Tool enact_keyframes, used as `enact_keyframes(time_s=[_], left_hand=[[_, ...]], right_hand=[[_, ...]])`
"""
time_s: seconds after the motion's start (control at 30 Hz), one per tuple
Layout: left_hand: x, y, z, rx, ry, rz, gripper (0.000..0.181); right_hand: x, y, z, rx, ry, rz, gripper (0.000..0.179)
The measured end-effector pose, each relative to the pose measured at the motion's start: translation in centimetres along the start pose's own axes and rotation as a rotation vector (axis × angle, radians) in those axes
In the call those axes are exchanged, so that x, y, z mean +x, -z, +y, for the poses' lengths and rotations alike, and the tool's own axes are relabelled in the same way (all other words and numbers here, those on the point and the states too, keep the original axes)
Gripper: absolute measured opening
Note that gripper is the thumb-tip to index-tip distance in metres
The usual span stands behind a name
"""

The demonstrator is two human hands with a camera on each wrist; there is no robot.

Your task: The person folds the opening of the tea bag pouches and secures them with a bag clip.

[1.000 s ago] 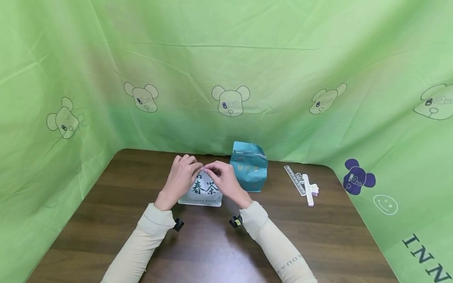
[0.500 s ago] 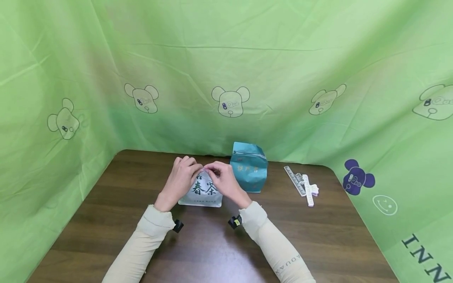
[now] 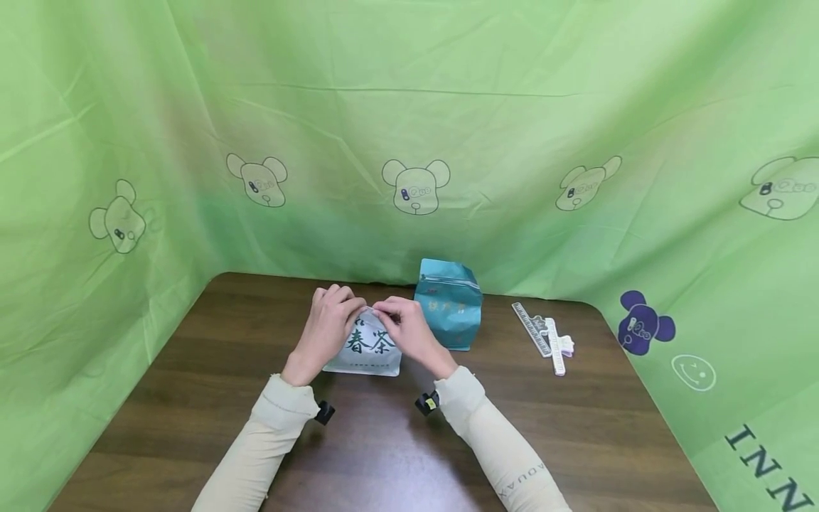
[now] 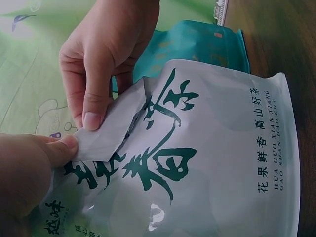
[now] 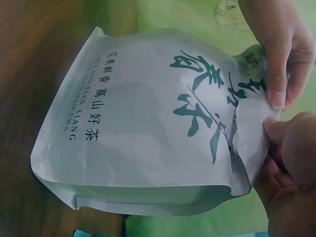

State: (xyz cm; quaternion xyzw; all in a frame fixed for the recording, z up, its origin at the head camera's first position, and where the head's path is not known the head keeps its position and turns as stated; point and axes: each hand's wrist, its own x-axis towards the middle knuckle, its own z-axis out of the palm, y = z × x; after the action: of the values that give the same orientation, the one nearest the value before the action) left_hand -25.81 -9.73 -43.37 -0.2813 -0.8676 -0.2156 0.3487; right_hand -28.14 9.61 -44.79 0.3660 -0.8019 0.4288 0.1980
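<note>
A white tea bag (image 3: pixel 370 353) with large green characters stands on the table, its top edge folded forward into a flap (image 4: pixel 111 131). My left hand (image 3: pixel 328 320) pinches the top of the bag at its left part. With thumb and fingers, my right hand (image 3: pixel 409 327) pinches the folded flap beside it. In the right wrist view the right thumb (image 5: pixel 279 129) presses on the flap, close to the left hand (image 5: pixel 286 54). The fingers behind the bag are partly hidden.
A teal bag (image 3: pixel 449 306) stands just behind and right of the white one. Farther right lie a grey bag clip (image 3: pixel 532 331) and a white one (image 3: pixel 556 348), overlapping. A green printed cloth (image 3: pixel 416 107) hangs behind the brown table (image 3: pixel 211 398).
My right fingertips have shifted slightly right along the folded top, and a little more of the edge shows between the hands. Both hands keep their pinch. The head view has tilted slightly.
</note>
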Motion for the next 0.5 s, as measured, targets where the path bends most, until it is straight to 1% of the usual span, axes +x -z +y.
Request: enact_keyframes(time_s=[0.1, 0.2, 0.4, 0.5], left_hand=[[0.01, -0.04, 0.01, 0.007, -0.002, 0.008, 0.003], [0.03, 0.00, 0.07, 0.008, 0.003, 0.003, 0.003], [0.01, 0.09, 0.23, 0.004, 0.015, -0.014, 0.005], [0.01, 0.07, 0.25, 0.005, 0.018, -0.012, 0.005]], right_hand=[[-0.02, 0.16, -0.05, -0.010, 0.015, -0.020, 0.015], [-0.08, 0.27, -0.06, -0.008, -0.003, -0.041, 0.016], [-0.23, 0.34, 0.29, 0.012, -0.099, -0.040, 0.013], [-0.21, 0.41, 0.37, 0.019, -0.144, -0.042, 0.011]])
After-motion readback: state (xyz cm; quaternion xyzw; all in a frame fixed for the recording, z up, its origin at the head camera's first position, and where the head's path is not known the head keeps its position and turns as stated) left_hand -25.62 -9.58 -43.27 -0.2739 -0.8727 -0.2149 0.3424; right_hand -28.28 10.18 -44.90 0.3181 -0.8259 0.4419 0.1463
